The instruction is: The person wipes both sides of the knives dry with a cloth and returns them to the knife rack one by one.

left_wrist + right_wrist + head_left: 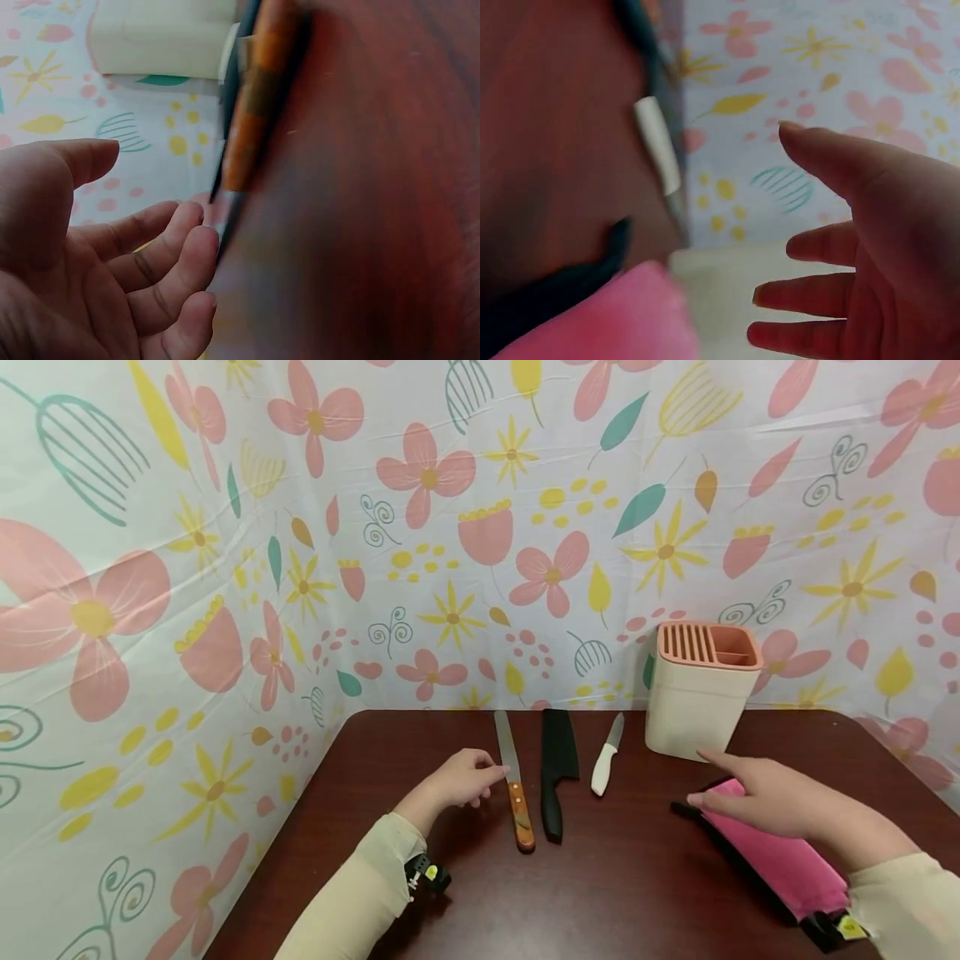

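Observation:
My left hand hovers just left of a long knife with a wooden handle; its fingers are loosely bent. In the left wrist view the palm holds nothing, and that handle is blurred beside the fingertips. To the right of it lie a black cleaver-shaped knife and a small paring knife with a white handle. My right hand is over a pink cloth item with black edging, fingers extended. Nothing is in its grasp in the right wrist view, where the pink item shows below.
A cream knife holder with a slotted salmon-coloured top stands at the back right of the dark wooden table. Behind and to the left hangs a flower-patterned cloth, close to the table's back edge.

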`<state>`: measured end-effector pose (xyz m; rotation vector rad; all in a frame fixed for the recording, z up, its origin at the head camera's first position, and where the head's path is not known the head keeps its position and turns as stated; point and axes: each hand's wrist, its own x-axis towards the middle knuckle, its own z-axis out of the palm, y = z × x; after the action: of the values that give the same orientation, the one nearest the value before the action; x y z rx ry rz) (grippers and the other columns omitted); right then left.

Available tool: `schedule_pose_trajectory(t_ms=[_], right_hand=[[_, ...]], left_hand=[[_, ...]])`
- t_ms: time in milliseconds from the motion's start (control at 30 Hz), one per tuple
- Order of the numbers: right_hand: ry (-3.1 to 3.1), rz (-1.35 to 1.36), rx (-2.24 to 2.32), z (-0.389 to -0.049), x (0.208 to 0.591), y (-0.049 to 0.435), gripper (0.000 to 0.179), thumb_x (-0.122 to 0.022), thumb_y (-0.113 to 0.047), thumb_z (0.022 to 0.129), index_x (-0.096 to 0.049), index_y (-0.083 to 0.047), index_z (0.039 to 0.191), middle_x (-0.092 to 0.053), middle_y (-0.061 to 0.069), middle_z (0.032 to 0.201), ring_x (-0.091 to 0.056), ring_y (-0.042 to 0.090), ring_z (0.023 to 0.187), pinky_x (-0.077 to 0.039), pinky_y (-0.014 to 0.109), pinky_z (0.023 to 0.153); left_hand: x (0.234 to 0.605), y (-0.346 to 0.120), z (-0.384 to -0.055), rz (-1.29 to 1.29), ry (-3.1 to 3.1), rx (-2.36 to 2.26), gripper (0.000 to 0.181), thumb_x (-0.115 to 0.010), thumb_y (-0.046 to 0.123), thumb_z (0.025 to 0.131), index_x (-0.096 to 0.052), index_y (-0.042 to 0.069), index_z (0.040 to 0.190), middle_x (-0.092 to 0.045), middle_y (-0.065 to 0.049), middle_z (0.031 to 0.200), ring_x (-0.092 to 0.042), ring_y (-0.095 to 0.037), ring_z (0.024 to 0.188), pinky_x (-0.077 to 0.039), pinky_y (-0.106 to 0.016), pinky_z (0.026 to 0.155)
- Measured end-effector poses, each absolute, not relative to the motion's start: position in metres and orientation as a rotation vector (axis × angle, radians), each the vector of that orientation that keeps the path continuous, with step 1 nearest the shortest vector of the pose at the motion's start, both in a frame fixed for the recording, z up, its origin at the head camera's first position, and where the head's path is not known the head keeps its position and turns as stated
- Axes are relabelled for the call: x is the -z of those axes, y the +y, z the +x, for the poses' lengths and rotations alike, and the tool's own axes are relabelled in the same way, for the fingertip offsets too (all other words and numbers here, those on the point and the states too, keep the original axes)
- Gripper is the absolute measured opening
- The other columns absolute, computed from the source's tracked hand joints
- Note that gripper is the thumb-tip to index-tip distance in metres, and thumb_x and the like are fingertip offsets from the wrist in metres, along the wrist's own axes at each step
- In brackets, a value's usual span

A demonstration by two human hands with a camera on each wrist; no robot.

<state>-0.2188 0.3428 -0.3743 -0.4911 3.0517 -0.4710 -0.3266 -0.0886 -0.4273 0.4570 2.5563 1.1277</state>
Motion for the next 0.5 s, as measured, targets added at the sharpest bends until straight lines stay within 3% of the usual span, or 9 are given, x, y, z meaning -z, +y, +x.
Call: schedule_pose_trajectory(t_ms=[167,267,367,500], right_hand=[[3.07,-0.349,0.287,-0.211,0.401,0.36,0.096,-0.072,-0.069,0.083,-0.054,0.005,0.142,-0.07,0.024,0.125,-0.067,0.045,0.116,-0.055,0.062,0.084],[3.077,-0.256,0.188,-0.206,0.411,0.366,0.081,-0.078,-0.07,0.073,-0.066,-0.004,0.119,-0.073,0.012,0.101,-0.07,0.031,0.092,-0.054,0.053,0.069],[3.082,-0.22,0.145,-0.203,0.418,0.367,0.065,-0.085,-0.064,0.067,-0.065,-0.011,0.1,-0.064,0.001,0.082,-0.058,0.018,0.074,-0.048,0.045,0.061],[3.083,-0.21,0.123,-0.2,0.424,0.365,0.06,-0.089,-0.048,0.063,-0.064,-0.01,0.101,-0.061,-0.001,0.079,-0.052,0.014,0.07,-0.046,0.042,0.06]], left_hand=[[0.446,-0.08,-0.329,0.407,2.604,-1.03,0.032,-0.064,0.047,0.098,-0.063,0.016,0.091,-0.066,-0.008,0.068,-0.06,-0.021,0.053,-0.043,-0.031,0.045],[0.453,-0.075,-0.33,0.395,2.628,-0.963,0.036,-0.067,0.047,0.095,-0.059,0.015,0.079,-0.057,-0.001,0.057,-0.054,-0.019,0.047,-0.04,-0.03,0.043],[0.456,-0.073,-0.331,0.385,2.637,-0.928,0.041,-0.069,0.048,0.092,-0.055,0.016,0.071,-0.052,0.001,0.052,-0.049,-0.018,0.044,-0.037,-0.03,0.042],[0.457,-0.071,-0.331,0.382,2.645,-0.903,0.045,-0.07,0.048,0.091,-0.052,0.017,0.064,-0.05,0.001,0.05,-0.047,-0.018,0.043,-0.037,-0.03,0.042]])
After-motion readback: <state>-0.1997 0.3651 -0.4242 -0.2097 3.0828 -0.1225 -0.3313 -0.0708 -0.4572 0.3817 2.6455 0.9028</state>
